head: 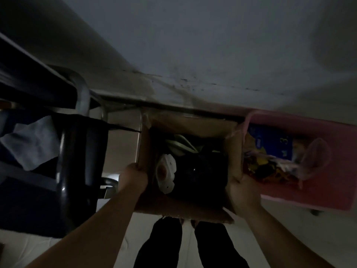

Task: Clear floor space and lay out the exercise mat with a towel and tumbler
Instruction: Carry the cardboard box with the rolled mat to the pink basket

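An open cardboard box [185,207] is held in front of me over the pale floor, close to the wall. My left hand [133,176] grips its left wall and my right hand [241,192] grips its right wall. Inside lie dark cloth [201,171], a white round object [166,173] and some pale green items [181,145]. No mat, towel or tumbler is recognisable in this dim view.
A pink plastic bin [316,196] with a blue pack and colourful wrappers stands right of the box, touching it. A dark chair [77,167] and a metal bed frame [83,93] with cloth stand to the left. My legs [193,246] are below the box.
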The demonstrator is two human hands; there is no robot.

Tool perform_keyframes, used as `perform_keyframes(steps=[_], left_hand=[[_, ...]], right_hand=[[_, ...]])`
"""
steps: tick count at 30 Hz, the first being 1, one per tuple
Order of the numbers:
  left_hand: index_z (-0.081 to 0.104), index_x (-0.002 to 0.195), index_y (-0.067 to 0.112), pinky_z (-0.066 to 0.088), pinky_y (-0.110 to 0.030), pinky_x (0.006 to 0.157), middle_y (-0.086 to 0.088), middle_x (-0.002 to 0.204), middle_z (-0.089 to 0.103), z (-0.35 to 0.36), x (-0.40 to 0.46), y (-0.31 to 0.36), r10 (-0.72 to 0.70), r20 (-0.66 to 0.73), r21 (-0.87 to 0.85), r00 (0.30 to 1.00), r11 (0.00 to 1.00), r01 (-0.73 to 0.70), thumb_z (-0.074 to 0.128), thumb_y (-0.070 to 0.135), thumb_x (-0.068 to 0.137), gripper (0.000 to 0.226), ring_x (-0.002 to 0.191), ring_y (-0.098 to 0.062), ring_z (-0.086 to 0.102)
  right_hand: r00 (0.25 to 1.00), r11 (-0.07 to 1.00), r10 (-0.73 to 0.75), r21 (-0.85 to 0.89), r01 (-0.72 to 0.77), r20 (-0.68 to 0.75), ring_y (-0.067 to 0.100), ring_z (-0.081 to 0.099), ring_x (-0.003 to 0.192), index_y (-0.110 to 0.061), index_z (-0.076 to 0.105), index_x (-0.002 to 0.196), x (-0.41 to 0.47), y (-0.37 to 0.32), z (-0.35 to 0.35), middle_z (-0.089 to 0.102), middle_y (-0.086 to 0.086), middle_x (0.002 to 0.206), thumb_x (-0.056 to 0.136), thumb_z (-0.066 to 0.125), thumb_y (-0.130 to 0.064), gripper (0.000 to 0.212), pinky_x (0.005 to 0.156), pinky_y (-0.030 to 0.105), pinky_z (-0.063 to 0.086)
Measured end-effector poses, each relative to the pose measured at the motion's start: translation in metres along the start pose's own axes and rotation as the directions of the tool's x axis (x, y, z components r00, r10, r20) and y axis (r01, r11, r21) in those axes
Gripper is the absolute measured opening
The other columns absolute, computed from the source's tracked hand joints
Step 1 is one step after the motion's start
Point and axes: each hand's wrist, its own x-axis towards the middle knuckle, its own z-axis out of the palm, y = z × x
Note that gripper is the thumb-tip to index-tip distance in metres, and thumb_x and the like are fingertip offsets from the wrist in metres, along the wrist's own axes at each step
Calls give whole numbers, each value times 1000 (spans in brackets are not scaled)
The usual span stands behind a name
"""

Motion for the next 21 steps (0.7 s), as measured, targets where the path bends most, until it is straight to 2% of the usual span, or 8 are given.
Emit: perform_keyframes(steps=[3, 6, 11, 14, 16, 19, 21], left_hand=[[64, 111, 9, 53, -49, 90, -22, 104, 67, 22, 50, 9, -1, 15, -66, 1000, 998, 2, 48, 13, 86, 30, 98, -41, 63], [63, 109, 5, 54, -55, 87, -26, 103, 67, 45, 94, 14, 15, 21, -107, 1000, 994, -13, 48, 13, 85, 29, 97, -43, 64], [63, 104, 9, 55, -53, 86, -20, 97, 67, 66, 145, 26, 50, -7, -121, 999, 991, -51, 46, 18, 85, 27, 91, -38, 65], [65, 100, 13, 55, -51, 88, -19, 96, 68, 71, 162, 35, 91, -35, -122, 995, 988, -94, 46, 18, 87, 23, 92, -36, 66], [65, 99, 18, 55, -47, 85, -14, 92, 68, 76, 168, 38, 102, -54, -120, 993, 987, -108, 47, 21, 88, 22, 89, -34, 66], [65, 99, 17, 55, -45, 82, -12, 91, 68, 83, 172, 37, 112, -87, -101, 990, 987, -121, 48, 21, 89, 20, 89, -33, 65], [65, 103, 15, 55, -46, 84, -14, 94, 68, 85, 172, 38, 105, -91, -108, 990, 988, -115, 47, 20, 89, 24, 91, -34, 65]], right_hand=[[998, 996, -43, -75, 40, -38, 28, 57, 78, -4, 61, 99, 45, -5, 26, 64, 15, 97, 90, 43, -13, 22, 63, 32, 39], [993, 994, -50, -106, 39, -104, 27, 55, 81, -5, 59, 105, 84, -11, 51, 61, 12, 98, 92, 41, -17, 25, 67, 30, 39], [981, 999, -40, -19, 37, -188, 25, 55, 76, -9, 57, 93, 130, -15, 87, 52, 1, 80, 94, 42, -16, 17, 64, 27, 39], [971, 998, -57, 27, 65, -232, 24, 54, 79, -6, 57, 84, 149, -13, 100, 53, 3, 81, 96, 42, -14, 21, 69, 27, 38], [964, 995, -87, 29, 97, -252, 25, 55, 75, -9, 51, 73, 158, -14, 107, 53, 5, 75, 96, 42, -13, 25, 66, 28, 37], [955, 994, -102, 17, 111, -278, 23, 54, 72, -9, 52, 77, 162, -16, 107, 55, 5, 76, 96, 41, -14, 23, 63, 26, 37], [956, 992, -103, 37, 118, -275, 21, 52, 68, -15, 48, 71, 160, -17, 105, 51, 0, 70, 95, 40, -13, 26, 55, 24, 32]])
